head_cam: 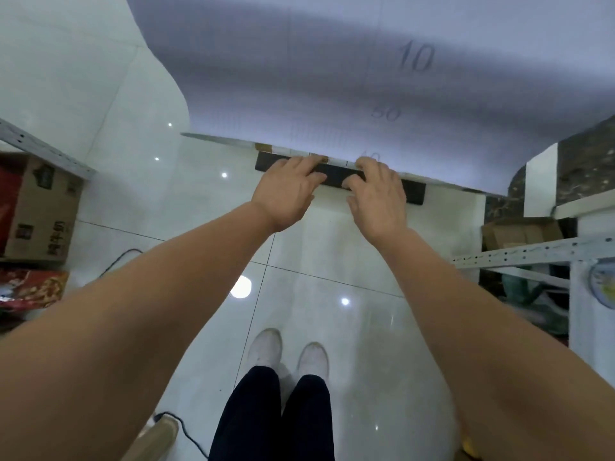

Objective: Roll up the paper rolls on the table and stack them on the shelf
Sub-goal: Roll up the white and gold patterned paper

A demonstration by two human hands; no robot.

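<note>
A large white paper sheet [332, 71] printed with faint numbers such as 10 and 50 lies spread out ahead of me, reaching to its near edge. A black bar [412, 191] runs along that near edge. My left hand [286, 191] grips the bar near its middle, fingers curled over the top. My right hand [376, 194] holds the same bar just to the right, fingers over the paper's edge. Both arms are stretched forward. Whether any part of the sheet is rolled around the bar is hidden by my hands.
A cardboard box [43, 211] sits on a metal shelf at the left, with a red package [30, 287] below it. A white metal shelf frame [519, 254] holding boxes stands at the right. Glossy white floor tiles [316, 311], a black cable and my white shoes are below.
</note>
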